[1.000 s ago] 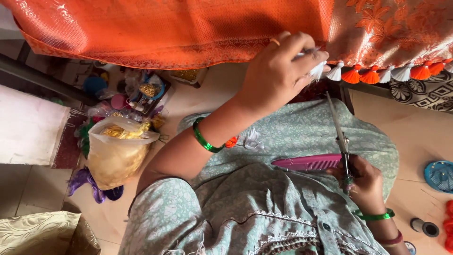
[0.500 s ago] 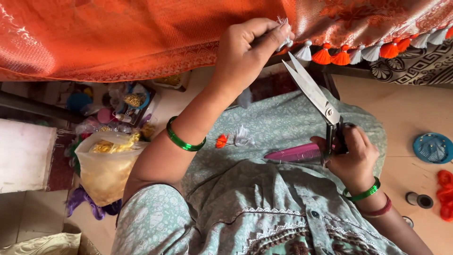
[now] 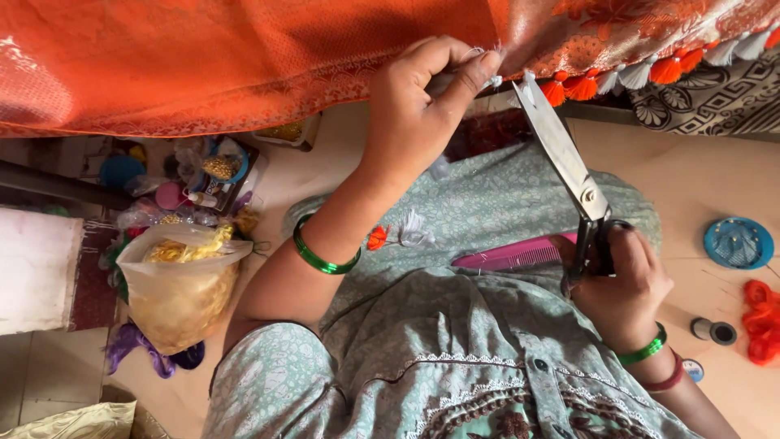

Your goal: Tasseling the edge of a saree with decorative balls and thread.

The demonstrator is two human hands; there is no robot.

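Pale floor [image 3: 325, 175] stretches beneath you, with a bag of yellow material [image 3: 183, 280] and a tray of small craft bits [image 3: 207, 175] off to your left, and a blue round dish [image 3: 738, 242] and loose orange thread [image 3: 760, 321] to your right. Orange brocade cloth [image 3: 203, 65] hangs across the top of the view, its lower edge trimmed with orange and white tassels [image 3: 626, 75].

Your left hand [image 3: 422, 106] has its fingers [image 3: 475, 69] pinched shut on a wisp of white thread at the cloth's edge, just beside the first tassel. Your right hand [image 3: 621, 280] grips the handles of the scissors [image 3: 569, 167], fingers through the loops; the blades point up toward the pinch and look nearly closed, the tip almost touching the tassel row.

To trim well, as I judge it, keep the thread taut and drawn away from the cloth so only the stray end lies between the blades. Cut with the tips, not the deep part, and keep the blade angled off the brocade and the neighbouring tassel. Mind your left fingertips, which sit very near the point. A pink comb [image 3: 516, 252] and a spare tassel [image 3: 402, 234] lie in your lap.
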